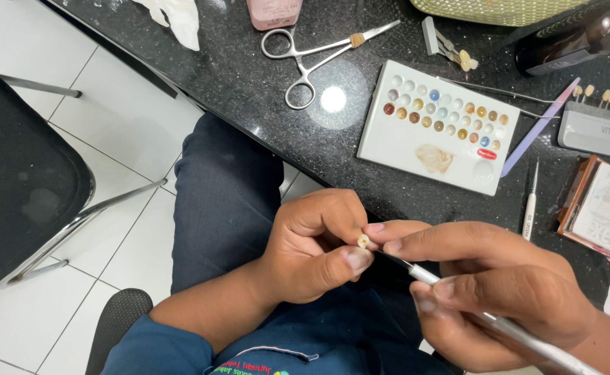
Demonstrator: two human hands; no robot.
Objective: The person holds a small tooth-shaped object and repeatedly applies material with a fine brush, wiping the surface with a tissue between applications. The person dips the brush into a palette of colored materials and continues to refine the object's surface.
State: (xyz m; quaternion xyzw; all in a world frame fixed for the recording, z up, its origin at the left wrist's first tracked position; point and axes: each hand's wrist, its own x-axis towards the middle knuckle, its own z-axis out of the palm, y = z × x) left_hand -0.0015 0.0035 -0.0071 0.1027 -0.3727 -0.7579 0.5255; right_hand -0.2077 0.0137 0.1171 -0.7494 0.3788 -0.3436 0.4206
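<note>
Two hands meet above lap, at 6 o'clock of black counter [249,90]. Left hand [312,250] pinches small cream tooth piece [363,241] between thumb and fingers. Right hand [485,285] grips thin silver brush [472,305], tip touching tooth. White colour palette [402,149] at 12 o'clock, steel forceps [312,59] at 11 o'clock.

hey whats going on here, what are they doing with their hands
A seated person pinches a small tooth-shaped piece in the left hand. The right hand holds a thin silver-handled tool with its tip at that piece. On the black counter ahead lie a white palette with small wells of colour, metal scissor-like forceps and a grey rack of sample teeth.
</note>
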